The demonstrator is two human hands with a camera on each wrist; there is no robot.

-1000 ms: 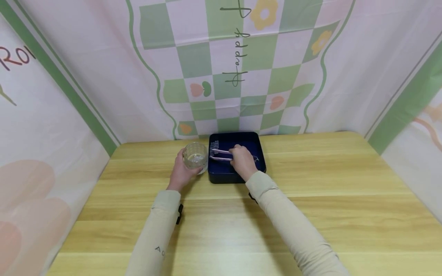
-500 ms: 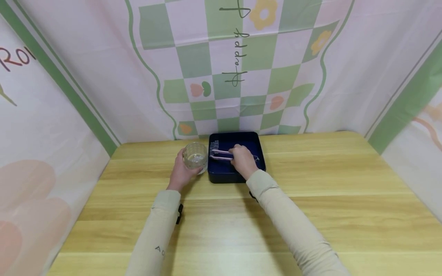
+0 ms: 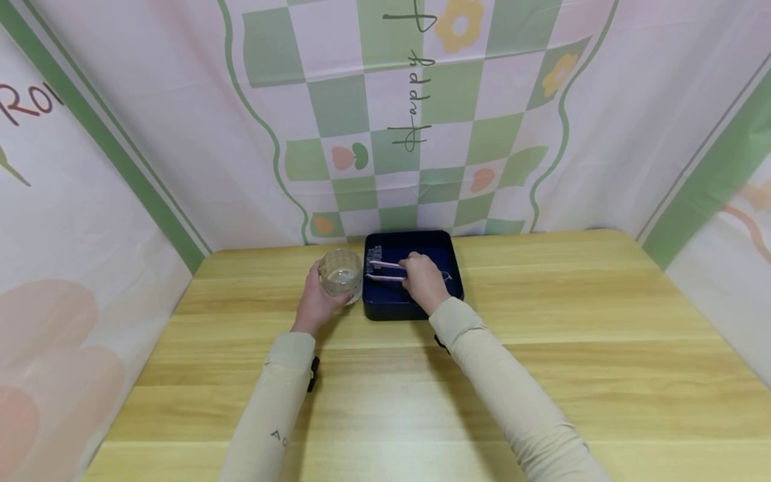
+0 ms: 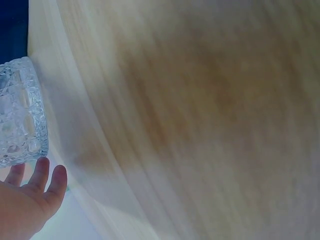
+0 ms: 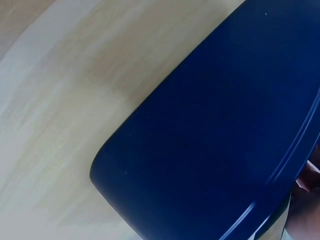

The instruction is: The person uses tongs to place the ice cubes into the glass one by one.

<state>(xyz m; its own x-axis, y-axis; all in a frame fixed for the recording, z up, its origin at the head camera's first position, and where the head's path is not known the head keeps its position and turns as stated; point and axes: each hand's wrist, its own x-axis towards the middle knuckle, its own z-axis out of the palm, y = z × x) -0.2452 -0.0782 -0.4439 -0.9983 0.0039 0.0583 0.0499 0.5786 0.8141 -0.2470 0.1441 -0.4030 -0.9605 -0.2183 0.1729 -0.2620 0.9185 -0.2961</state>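
My left hand (image 3: 314, 300) holds a clear glass (image 3: 341, 268) upright on the table, thumb across its near side. In the left wrist view its patterned glass wall (image 4: 22, 112) shows, with fingertips (image 4: 42, 170) right at it. Over the dark blue square tray (image 3: 394, 309), my right hand (image 3: 423, 281) grips pale pink tongs (image 3: 385, 278). The two tong arms point left and stand apart, their tips among small clear pieces (image 3: 375, 253) along the tray's left wall. A thin looped end (image 3: 447, 276) shows right of the hand. The right wrist view mostly shows the tray's outer side (image 5: 200, 130).
The tray stands at the back of the wooden table (image 3: 385, 402), close to a green-and-white checked cloth backdrop (image 3: 394, 140). The glass is just left of the tray. Printed cloth walls (image 3: 78, 268) rise at both sides.
The tong arms came slightly closer together half a second ago and are spread apart again now. The left hand, glass and tray have stayed in place.
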